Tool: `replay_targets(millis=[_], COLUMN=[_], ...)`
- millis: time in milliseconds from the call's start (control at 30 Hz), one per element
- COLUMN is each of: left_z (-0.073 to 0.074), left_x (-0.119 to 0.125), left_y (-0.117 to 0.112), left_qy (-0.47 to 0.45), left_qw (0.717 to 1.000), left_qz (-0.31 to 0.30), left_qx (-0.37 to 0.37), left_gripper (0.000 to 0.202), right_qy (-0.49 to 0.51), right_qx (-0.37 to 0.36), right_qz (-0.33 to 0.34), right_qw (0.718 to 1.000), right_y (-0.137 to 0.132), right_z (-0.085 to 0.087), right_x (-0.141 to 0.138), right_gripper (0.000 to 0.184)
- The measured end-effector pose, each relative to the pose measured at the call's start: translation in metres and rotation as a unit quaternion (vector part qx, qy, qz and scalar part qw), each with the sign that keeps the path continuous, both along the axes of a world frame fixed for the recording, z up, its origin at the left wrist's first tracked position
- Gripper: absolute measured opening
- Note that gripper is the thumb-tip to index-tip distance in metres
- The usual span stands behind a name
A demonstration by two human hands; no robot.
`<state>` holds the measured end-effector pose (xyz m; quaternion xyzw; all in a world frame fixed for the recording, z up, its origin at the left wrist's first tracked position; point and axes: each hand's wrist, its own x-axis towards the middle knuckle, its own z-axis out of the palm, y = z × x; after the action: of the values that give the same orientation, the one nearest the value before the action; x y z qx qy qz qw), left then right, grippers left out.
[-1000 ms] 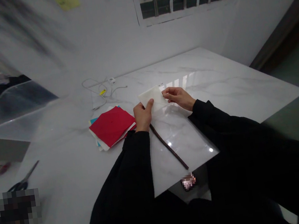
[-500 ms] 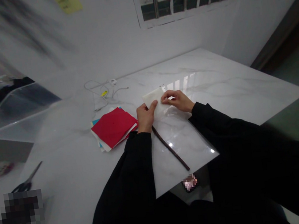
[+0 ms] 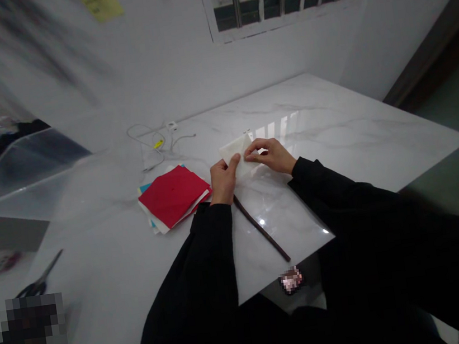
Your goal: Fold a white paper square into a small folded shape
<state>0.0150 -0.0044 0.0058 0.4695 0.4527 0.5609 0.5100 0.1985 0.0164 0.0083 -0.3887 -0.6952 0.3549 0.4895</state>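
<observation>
Over the middle of the table, I hold a thin white sheet [image 3: 232, 148], paper or felt; I cannot tell which. My left hand [image 3: 223, 181] grips its left lower part, thumb on top. My right hand [image 3: 272, 155] is closed in a pinch at the sheet's right part, which looks bent over toward the left; the fingers hide that edge. A dark brown stick [image 3: 261, 228] lies on the table below my left hand. Left of that hand is a pile of coloured sheets, with a red sheet [image 3: 174, 196] on top and white and blue ones beneath.
The white marble-patterned table [image 3: 356, 138] reaches to the wall. Black scissors [image 3: 43, 280] lie at the left. A white cable [image 3: 164, 157] with a yellow tag and a plug lies at the back. Clear plastic [image 3: 21, 165] stands at the far left. The table's front edge is near my body.
My right hand has shifted slightly left over the white sheet, and the sheet's right part now shows a bent edge. My left hand stays in place.
</observation>
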Motion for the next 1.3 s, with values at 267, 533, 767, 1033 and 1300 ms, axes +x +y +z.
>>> replay_targets(millis=[267, 533, 767, 1033, 1300], left_z=[-0.0014, 0.0001, -0.0003, 0.0043, 0.0016], left_x=[0.0, 0.0002, -0.0001, 0.0019, 0.001], left_y=[0.0025, 0.0012, 0.002, -0.0009, 0.0012], left_qy=[-0.009, 0.042, 0.063, 0.056, 0.033], left_qw=[1.0, 0.998, 0.996, 0.997, 0.996], left_qz=[-0.015, 0.01, 0.014, 0.005, -0.035], left_qx=[-0.003, 0.043, 0.06, 0.06, 0.069], left_gripper=[0.055, 0.05, 0.05, 0.047, 0.05], right_qy=[-0.006, 0.001, 0.043, 0.047, 0.091], right_qx=[0.001, -0.001, -0.016, -0.037, -0.077], right_qz=[-0.004, -0.012, 0.014, 0.013, 0.006], right_qw=[1.0, 1.0, 0.999, 0.998, 0.993], right_y=[0.002, 0.0025, 0.0052, 0.0033, 0.0001], right_z=[-0.0017, -0.0035, -0.006, -0.0057, -0.0053], right_x=[0.0028, 0.0004, -0.0005, -0.0009, -0.0054], right_gripper=[0.023, 0.026, 0.034, 0.038, 0.042])
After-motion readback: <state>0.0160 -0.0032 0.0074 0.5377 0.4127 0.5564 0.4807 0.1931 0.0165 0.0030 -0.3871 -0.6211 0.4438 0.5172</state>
